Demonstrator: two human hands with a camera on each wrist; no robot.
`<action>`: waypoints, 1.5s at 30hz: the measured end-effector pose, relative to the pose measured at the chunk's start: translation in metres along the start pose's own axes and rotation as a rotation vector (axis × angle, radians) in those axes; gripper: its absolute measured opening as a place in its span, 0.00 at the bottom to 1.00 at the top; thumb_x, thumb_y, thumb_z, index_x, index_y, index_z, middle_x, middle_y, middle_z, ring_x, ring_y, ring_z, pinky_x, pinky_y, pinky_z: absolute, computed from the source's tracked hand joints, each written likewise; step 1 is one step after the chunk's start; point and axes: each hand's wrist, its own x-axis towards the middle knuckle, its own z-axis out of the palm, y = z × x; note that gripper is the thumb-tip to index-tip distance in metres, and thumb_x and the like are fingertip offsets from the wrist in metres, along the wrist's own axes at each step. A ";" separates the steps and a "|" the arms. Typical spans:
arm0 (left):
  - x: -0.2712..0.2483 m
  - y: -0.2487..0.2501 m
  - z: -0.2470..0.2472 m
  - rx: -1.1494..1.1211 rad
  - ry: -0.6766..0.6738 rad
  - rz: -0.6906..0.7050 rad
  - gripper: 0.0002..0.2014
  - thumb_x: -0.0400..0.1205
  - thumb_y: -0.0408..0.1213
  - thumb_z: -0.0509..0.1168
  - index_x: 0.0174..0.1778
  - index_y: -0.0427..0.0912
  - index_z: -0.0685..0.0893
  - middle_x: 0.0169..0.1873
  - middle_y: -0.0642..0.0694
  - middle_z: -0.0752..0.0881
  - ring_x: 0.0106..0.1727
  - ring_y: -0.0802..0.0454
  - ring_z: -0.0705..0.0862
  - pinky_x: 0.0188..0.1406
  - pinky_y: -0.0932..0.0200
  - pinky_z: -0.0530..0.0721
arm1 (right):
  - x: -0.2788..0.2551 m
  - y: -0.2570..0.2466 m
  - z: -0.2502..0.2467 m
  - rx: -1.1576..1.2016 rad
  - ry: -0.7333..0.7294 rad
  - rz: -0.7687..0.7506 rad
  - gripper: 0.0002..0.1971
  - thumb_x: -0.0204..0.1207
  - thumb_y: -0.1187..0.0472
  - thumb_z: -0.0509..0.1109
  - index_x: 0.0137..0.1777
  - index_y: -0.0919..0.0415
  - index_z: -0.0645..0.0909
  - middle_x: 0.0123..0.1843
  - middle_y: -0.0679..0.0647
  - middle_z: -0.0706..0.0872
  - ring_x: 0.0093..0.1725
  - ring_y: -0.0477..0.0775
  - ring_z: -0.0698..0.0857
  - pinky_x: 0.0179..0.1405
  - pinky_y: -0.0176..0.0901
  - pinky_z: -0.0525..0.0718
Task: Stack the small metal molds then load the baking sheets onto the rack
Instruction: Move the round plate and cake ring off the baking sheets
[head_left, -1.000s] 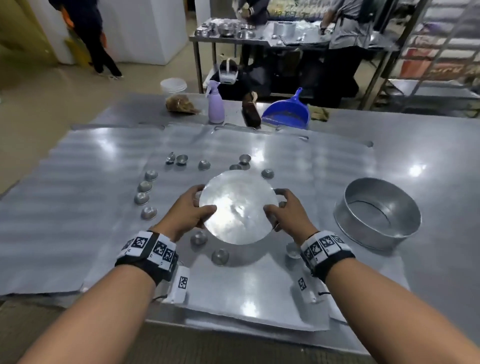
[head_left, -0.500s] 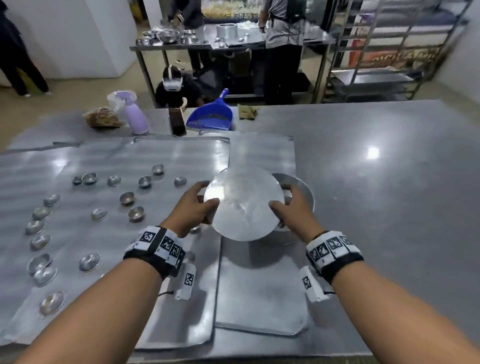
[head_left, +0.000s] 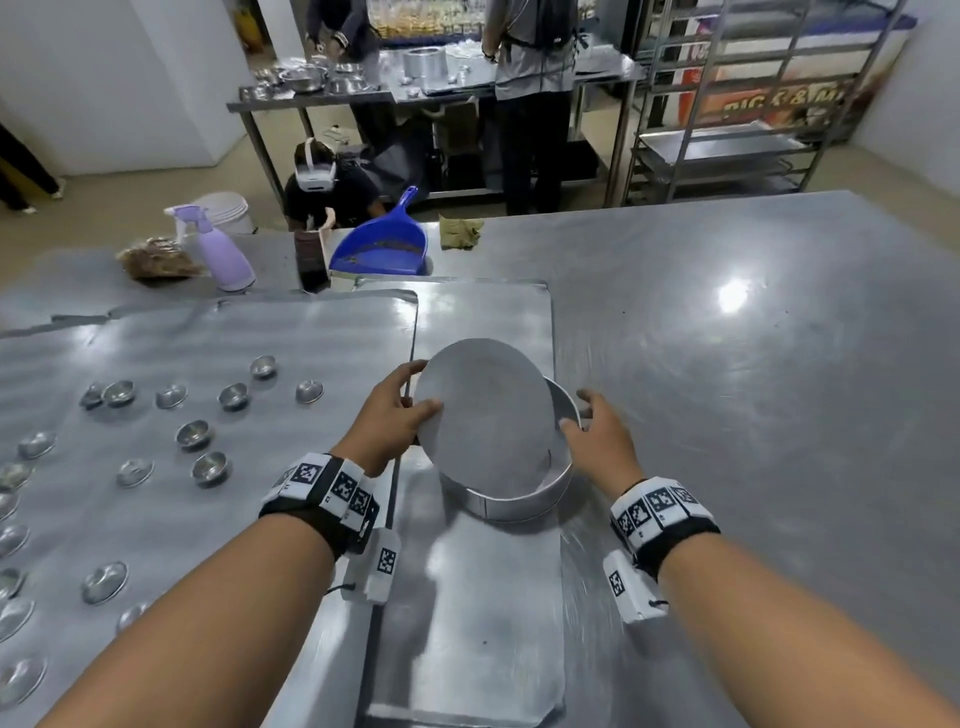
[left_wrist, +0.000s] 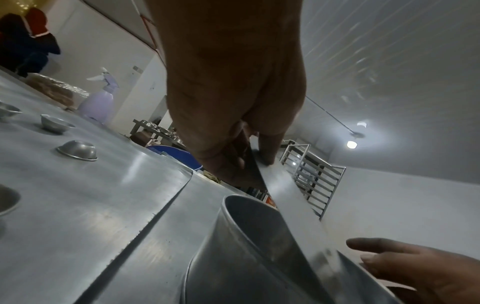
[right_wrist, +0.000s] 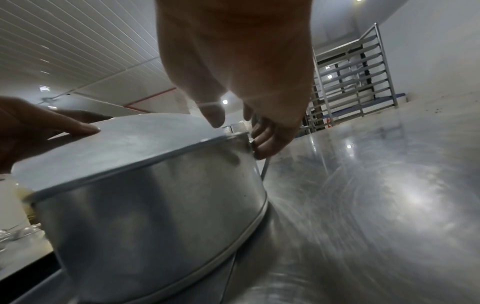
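Round disc tilted over the ring pan

Left hand (head_left: 392, 415) pinches the metal disc (head_left: 488, 415) at its left edge; right hand (head_left: 597, 436), fingers spread, beside the round pan (head_left: 511, 501) rim

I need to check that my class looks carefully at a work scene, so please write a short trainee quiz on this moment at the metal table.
1. True or false: the round disc lies flat on the table.
2. Which hand pinches the disc's edge?
3. Fill in: from the head view, the small molds lie to the ___ of the round tin.

Key
1. False: it is tilted over the tin.
2. The left hand; the right hand is open beside the tin.
3. left
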 end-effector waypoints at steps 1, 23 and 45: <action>0.005 -0.001 0.002 0.005 -0.018 -0.008 0.24 0.85 0.30 0.71 0.72 0.57 0.76 0.51 0.30 0.89 0.48 0.37 0.91 0.41 0.44 0.93 | 0.003 0.002 0.000 -0.003 -0.016 0.016 0.25 0.82 0.56 0.67 0.79 0.54 0.72 0.70 0.56 0.82 0.66 0.57 0.83 0.70 0.54 0.80; 0.035 -0.030 0.043 0.970 0.080 0.205 0.27 0.80 0.54 0.74 0.76 0.55 0.82 0.63 0.49 0.86 0.67 0.44 0.76 0.56 0.50 0.81 | 0.018 0.031 0.017 0.061 0.043 -0.017 0.16 0.87 0.51 0.59 0.71 0.48 0.81 0.61 0.51 0.89 0.60 0.55 0.86 0.63 0.53 0.83; -0.005 -0.051 0.033 0.020 -0.075 -0.023 0.28 0.82 0.40 0.76 0.78 0.52 0.75 0.68 0.58 0.82 0.64 0.49 0.87 0.64 0.49 0.87 | -0.017 0.033 -0.011 0.145 0.022 0.193 0.13 0.74 0.51 0.70 0.58 0.47 0.80 0.51 0.46 0.90 0.50 0.51 0.88 0.55 0.54 0.87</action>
